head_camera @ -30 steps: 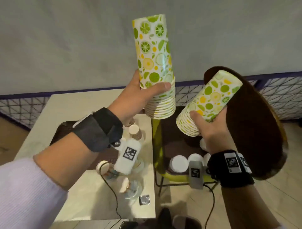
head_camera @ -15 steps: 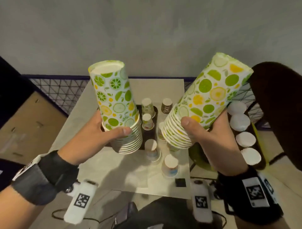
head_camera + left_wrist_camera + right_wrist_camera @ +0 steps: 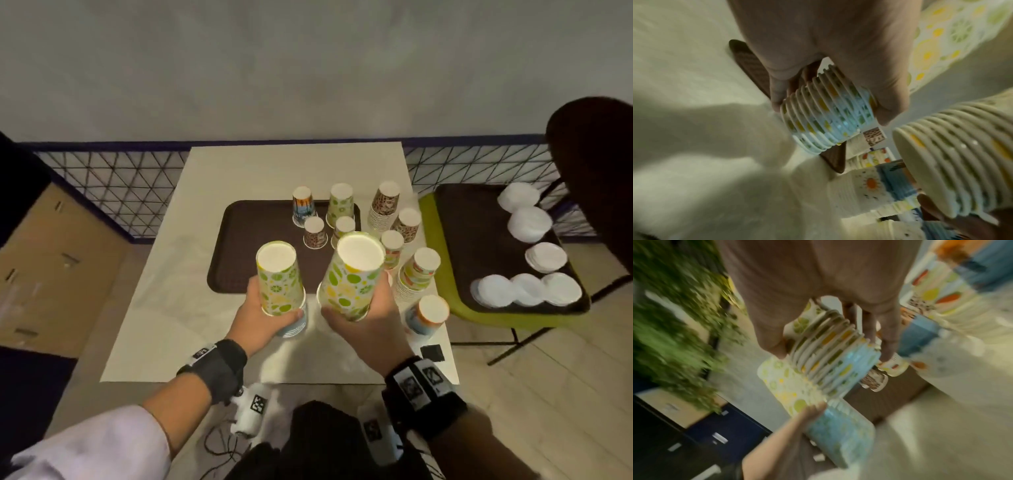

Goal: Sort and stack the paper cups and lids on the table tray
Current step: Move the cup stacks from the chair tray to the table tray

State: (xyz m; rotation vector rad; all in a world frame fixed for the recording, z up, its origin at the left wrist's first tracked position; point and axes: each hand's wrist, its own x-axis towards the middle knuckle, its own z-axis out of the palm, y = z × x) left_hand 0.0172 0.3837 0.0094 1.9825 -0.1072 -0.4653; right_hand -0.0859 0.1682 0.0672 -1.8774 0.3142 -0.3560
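Observation:
My left hand (image 3: 265,317) grips the rim end of an upside-down stack of lime-print cups (image 3: 279,277), held over the table's front beside the brown tray (image 3: 246,246). My right hand (image 3: 363,318) grips a second, taller lime-print stack (image 3: 352,274), tilted slightly left. The left wrist view shows my fingers (image 3: 892,97) curled round the ribbed rims (image 3: 828,113). In the right wrist view my fingers (image 3: 888,337) wrap the other stack's rims (image 3: 830,356). Several inverted cups and stacks (image 3: 385,205) stand on the tray's right part and the table beside it.
A green chair at the right carries a second brown tray (image 3: 479,233) with piles of white lids (image 3: 529,222). A sun-print stack (image 3: 426,313) stands close to my right hand. A wire fence (image 3: 120,192) runs behind the white table (image 3: 164,308). Cardboard boxes (image 3: 51,267) stand at left.
Both lime-print stacks have come down from head height to just over the table's front, and now stand nearly upright and closer together. The view has tilted down onto the table.

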